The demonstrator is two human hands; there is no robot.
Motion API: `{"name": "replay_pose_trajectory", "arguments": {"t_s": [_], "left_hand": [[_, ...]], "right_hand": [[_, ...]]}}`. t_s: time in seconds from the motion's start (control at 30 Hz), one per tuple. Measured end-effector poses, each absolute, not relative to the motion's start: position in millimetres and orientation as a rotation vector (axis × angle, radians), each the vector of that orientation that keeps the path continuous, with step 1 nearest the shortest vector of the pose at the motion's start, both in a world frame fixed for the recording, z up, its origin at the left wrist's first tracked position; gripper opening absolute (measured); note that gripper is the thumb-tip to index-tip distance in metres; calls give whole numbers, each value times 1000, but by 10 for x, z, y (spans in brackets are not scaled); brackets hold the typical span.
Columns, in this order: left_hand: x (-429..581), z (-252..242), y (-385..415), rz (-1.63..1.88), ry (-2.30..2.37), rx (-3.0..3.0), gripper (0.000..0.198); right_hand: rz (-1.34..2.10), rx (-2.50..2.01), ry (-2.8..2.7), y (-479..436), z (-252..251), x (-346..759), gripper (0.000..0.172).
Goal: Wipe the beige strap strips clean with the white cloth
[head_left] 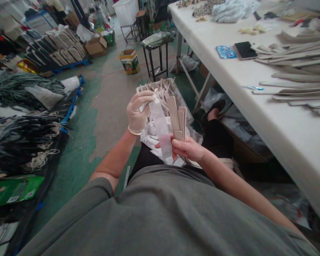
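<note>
My left hand (138, 115), in a pale thin glove, pinches the top of a translucent white strip (160, 122) that hangs down in front of my lap. Bare, my right hand (189, 148) grips several flat beige straps (175, 117), their rounded ends pointing up. The strip's lower part lies against the fingers of that hand. Behind both hands stands a pale crate (186, 103) filled with more beige strap pieces (162, 87). Crumpled white wrapping (149, 137) lies between the crate and my lap.
On the right a white table (229, 78) carries long beige straps (304, 81), a phone (245, 50) and metal fittings (206, 9). A black stool (156, 53) and a small carton (129, 61) stand ahead. Pallets with dark cord bundles (21, 142) line the left.
</note>
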State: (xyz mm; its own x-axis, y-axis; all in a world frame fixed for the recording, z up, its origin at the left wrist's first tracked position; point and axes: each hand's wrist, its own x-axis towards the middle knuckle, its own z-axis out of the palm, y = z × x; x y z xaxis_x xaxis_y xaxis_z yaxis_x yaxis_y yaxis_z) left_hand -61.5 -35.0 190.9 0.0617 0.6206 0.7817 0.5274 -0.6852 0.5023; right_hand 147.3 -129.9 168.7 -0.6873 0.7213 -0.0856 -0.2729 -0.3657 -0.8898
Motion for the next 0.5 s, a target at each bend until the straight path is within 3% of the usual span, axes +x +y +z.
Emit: {"name": "replay_pose_trajectory", "arguments": {"t_s": [0.13,0.33,0.5], "left_hand": [[-446,1928,-349,1664,1233,2182,12],[-485,1764,192,1574,1331,2117,12],[-551,1319,618,853,1664,2119,25]], "right_hand": [[2094,-614,-1138,-1398,1584,1450,55],[2063,-775,-1346,-1474,1564,1514,35],[1978,-905,-1417,-1429,1678,1592,35]]}}
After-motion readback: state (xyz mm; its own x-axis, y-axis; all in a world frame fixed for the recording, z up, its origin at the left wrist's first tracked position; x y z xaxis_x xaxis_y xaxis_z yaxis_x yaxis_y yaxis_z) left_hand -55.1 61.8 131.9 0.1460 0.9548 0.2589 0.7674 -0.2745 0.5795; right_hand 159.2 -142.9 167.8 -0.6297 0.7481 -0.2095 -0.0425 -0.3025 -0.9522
